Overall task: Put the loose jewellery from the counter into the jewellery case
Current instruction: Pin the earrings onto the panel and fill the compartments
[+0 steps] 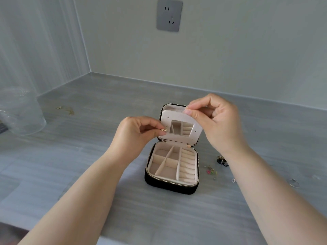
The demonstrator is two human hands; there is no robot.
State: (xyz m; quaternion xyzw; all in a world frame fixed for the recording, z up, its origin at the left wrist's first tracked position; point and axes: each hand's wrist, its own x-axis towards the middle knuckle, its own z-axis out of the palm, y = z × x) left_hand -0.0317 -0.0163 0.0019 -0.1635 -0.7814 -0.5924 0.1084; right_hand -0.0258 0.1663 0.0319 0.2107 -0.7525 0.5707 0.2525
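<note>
Left hand pinches a gold earring just left of the open jewellery case's upright lid panel. Right hand pinches that panel's top edge (more loose pieces lie on the counter, right of the case).

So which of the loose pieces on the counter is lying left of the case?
The gold piece far left, near the clear plastic cup. The pink-and-green piece, black piece and silver hoop all lie right of the jewellery case.

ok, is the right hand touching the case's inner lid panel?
Touching. Head view: the right hand pinches the top edge of the cream lid panel of the open jewellery case between thumb and forefinger.
</note>
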